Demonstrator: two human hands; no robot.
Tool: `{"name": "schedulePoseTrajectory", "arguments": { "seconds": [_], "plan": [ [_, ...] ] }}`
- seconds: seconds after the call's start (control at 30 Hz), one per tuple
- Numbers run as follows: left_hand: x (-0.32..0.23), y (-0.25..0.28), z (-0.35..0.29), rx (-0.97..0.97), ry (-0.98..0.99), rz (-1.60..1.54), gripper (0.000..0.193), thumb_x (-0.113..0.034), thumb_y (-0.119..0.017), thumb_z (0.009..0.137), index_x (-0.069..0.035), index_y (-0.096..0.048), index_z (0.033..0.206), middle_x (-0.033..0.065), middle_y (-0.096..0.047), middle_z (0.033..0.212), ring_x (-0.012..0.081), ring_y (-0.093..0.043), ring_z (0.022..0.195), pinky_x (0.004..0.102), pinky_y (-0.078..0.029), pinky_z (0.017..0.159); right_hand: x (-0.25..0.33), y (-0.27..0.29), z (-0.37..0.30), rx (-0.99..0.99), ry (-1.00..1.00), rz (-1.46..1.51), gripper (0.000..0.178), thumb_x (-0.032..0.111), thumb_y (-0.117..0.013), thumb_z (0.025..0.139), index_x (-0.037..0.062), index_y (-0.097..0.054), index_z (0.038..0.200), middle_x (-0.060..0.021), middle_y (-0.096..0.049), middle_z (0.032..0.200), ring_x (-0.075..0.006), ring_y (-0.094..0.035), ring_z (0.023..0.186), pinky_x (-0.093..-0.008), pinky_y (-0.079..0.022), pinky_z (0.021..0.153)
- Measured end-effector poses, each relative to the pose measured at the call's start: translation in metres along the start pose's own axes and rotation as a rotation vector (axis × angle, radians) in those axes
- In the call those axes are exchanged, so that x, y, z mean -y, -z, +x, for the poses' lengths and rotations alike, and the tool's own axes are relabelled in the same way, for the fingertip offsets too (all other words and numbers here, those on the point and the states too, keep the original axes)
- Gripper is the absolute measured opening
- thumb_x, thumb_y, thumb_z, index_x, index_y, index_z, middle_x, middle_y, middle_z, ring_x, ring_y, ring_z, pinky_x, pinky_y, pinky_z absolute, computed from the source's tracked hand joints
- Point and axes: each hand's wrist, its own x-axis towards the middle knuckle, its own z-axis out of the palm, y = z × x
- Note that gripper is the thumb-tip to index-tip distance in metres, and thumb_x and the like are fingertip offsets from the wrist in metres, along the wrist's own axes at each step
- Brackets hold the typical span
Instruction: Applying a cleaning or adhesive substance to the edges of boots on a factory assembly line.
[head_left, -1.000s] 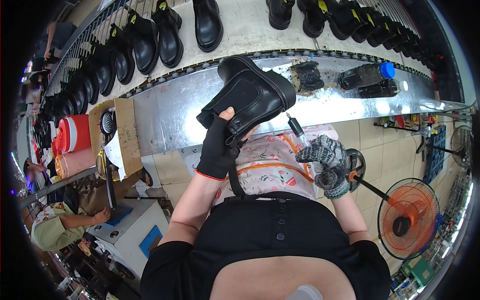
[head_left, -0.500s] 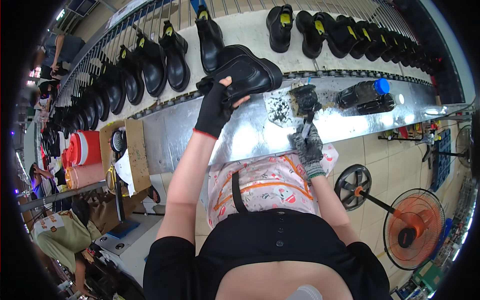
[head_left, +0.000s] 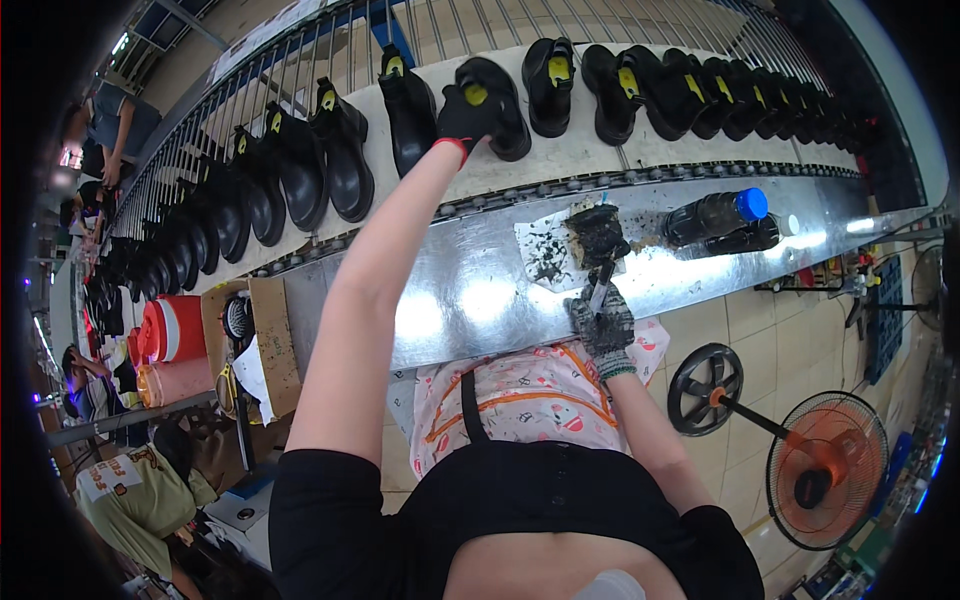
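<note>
Far left: a row of black boots [head_left: 300, 170] standing in file on the pale conveyor belt [head_left: 560, 160], with red and pink drums [head_left: 165, 345] below at floor level. Centre left: the left hand [head_left: 468, 112], in a black glove, stretched out over the belt and closed on a black boot with yellow insole [head_left: 495, 100], which rests on the belt among its fellows (set down or nearly so, by the look of it). Centre right: the right hand [head_left: 600, 320], in a grey knit glove, closed around a small brush [head_left: 603, 285] whose tip meets a blackened glue pot [head_left: 598, 235] on the steel bench [head_left: 450, 300]. Right: a dark bottle with blue cap [head_left: 715, 215] lying on the bench; an orange floor fan [head_left: 825, 470] beyond. Step judged in hand: placing one boot while loading the brush. Next move calls for releasing the boot cleanly and taking up another.
</note>
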Motion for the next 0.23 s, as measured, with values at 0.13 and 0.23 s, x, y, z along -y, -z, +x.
{"name": "schedulePoseTrajectory", "arguments": {
  "seconds": [0.13,0.23],
  "plan": [
    [-0.054,-0.024,-0.004,0.047,-0.030,0.032,0.085,-0.039,-0.071,0.069,-0.005,-0.027,0.134,0.0216,-0.064,0.086,0.0269,-0.067,0.066,0.0352,-0.052,0.059,-0.005,0.003,-0.003,0.001,-0.021,-0.042,0.041,0.042,-0.070,0.073,0.0075,-0.058,0.092,-0.0116,-0.060,0.082,-0.0286,-0.058,0.076,-0.0408,-0.046,0.066],
    [-0.050,-0.023,-0.006,0.004,0.034,0.030,0.085,-0.041,-0.070,0.069,-0.006,-0.029,0.134,0.0210,-0.065,0.086,0.0310,-0.067,0.070,0.0399,-0.053,0.067,-0.007,0.004,0.001,-0.017,0.051,-0.047,0.041,0.043,-0.068,0.075,0.0082,-0.058,0.093,-0.0123,-0.060,0.082,-0.0289,-0.059,0.077,-0.0414,-0.046,0.066]
  ]
}}
